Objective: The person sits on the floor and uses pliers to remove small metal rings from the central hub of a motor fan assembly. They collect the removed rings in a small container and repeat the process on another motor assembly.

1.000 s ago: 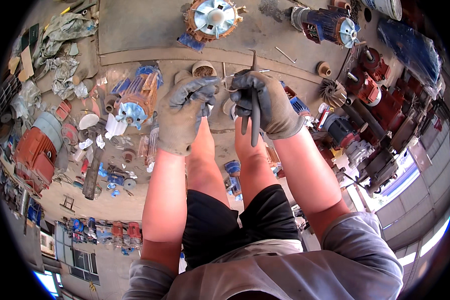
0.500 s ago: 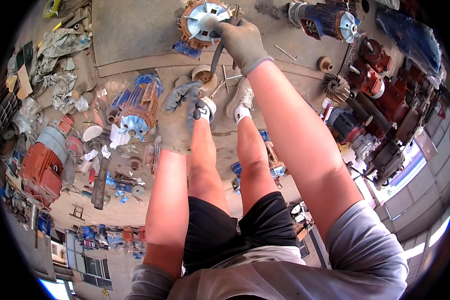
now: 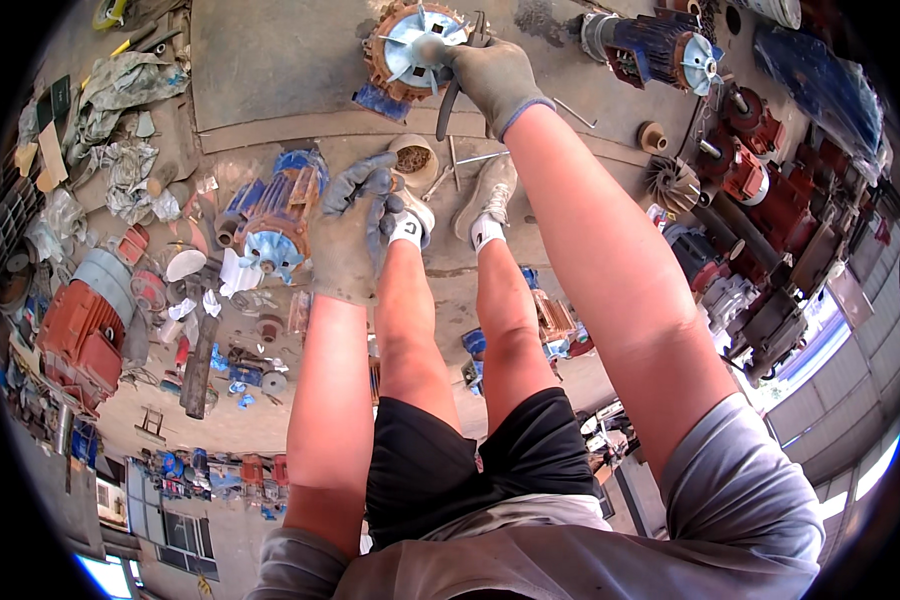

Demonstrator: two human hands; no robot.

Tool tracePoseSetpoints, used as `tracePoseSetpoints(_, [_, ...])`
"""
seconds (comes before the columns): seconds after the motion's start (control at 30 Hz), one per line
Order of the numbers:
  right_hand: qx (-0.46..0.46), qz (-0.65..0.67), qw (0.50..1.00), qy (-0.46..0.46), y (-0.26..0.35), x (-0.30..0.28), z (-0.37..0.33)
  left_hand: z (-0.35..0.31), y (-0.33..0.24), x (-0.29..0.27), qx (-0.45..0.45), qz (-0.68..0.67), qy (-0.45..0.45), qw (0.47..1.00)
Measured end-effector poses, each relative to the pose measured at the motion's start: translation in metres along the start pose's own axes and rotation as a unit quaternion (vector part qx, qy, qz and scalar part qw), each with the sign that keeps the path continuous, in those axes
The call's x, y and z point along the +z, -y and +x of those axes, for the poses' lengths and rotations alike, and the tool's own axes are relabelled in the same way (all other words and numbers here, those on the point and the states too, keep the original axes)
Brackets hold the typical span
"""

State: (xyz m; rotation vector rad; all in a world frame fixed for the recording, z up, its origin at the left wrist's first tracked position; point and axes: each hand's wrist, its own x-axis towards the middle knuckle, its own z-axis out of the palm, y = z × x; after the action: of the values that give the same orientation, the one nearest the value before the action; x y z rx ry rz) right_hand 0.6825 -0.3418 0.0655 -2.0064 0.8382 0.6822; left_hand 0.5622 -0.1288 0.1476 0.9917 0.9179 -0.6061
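Observation:
My right hand (image 3: 498, 85), in a grey work glove, is closed around a pair of pliers (image 3: 447, 112); one dark curved handle sticks out below it. The jaws are mostly hidden by the hand. It works at the hub of a pale blue fan (image 3: 415, 48) on the end of a rusty electric motor (image 3: 378, 65). My left hand (image 3: 350, 235), gloved in grey with dark fingers, hovers nearer to me with its fingers curved apart and nothing visible between them. Just beyond its fingertips stands a round tub (image 3: 413, 158) with brownish contents.
A T-shaped metal tool (image 3: 455, 165) and a wrench (image 3: 435, 188) lie by my shoes. Left of my left hand rests another motor with a blue fan (image 3: 270, 250). A blue motor (image 3: 660, 48), a loose impeller (image 3: 673, 178) and red motors (image 3: 740, 165) crowd the right.
My right hand has shifted slightly right and down with the pliers, staying at the fan's hub. My left hand has moved a little down, its fingers more spread from the thumb.

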Motion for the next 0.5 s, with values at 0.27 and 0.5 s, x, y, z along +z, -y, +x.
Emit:
tracePoseSetpoints(0.27, [-0.021,0.036,0.999,0.024,0.006,-0.010,-0.009,0.002,0.000,0.001,0.005,-0.010,0.022,1.000])
tracePoseSetpoints(0.5, [-0.108,0.085,0.984,0.116,-0.006,-0.006,-0.038,0.027,0.011,-0.009,0.081,0.080,0.035,0.993])
